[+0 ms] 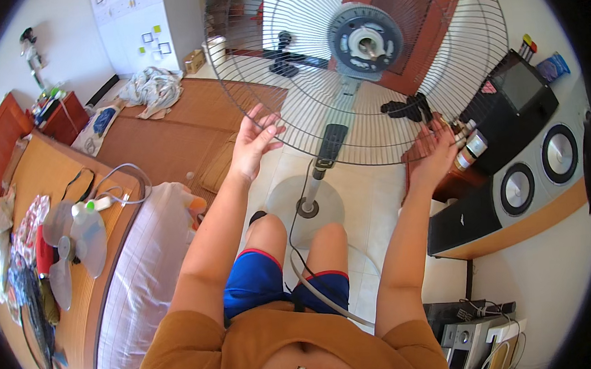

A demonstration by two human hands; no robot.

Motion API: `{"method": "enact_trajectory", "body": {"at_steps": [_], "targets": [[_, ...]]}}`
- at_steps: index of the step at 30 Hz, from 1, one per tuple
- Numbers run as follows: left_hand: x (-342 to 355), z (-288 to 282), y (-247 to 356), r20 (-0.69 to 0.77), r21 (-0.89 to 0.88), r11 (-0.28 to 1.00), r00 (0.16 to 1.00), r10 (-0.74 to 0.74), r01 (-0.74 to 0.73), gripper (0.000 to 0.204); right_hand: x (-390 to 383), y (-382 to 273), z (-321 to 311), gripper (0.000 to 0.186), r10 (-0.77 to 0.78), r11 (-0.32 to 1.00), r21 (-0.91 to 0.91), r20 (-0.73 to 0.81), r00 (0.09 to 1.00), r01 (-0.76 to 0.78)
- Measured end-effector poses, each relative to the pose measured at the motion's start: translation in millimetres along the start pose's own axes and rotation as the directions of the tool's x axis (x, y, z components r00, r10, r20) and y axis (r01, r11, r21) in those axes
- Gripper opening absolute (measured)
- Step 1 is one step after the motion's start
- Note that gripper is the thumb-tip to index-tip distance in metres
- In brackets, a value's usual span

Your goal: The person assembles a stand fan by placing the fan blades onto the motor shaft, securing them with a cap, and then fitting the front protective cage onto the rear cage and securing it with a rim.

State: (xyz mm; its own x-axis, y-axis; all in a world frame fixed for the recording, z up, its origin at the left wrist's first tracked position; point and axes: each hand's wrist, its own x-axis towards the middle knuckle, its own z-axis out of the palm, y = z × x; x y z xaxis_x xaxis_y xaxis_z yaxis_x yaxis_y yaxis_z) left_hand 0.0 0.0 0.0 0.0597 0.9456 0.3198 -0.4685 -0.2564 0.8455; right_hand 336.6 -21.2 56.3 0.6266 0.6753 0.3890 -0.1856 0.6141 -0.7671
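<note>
The wire fan guard (290,103) of a pedestal fan is seen upright on the tiled floor (377,200) in front of the seated person, its motor hub (366,41) bared at the centre; the guard's lower left rim is touched by the left hand (254,143), fingers spread; its lower right rim is gripped by the right hand (435,152), fingers curled around the wires; detached fan blades (76,245) are laid on the mat at left.
</note>
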Motion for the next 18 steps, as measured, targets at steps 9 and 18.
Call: {"method": "enact_trajectory", "body": {"at_steps": [9,18], "targets": [[-151,-86,-77,-0.141,0.517,0.821,0.970,-0.196,0.241,0.027,-143,93,-116,0.024,0.078,0.854,-0.513,-0.028,0.997,-0.082],[-240,-121,-59,0.032,0.939,0.328,0.927,-0.373,0.099,0.050,-257,130,-87,0.027,0.420,0.060,-0.728,0.639,0.645,0.683]]}}
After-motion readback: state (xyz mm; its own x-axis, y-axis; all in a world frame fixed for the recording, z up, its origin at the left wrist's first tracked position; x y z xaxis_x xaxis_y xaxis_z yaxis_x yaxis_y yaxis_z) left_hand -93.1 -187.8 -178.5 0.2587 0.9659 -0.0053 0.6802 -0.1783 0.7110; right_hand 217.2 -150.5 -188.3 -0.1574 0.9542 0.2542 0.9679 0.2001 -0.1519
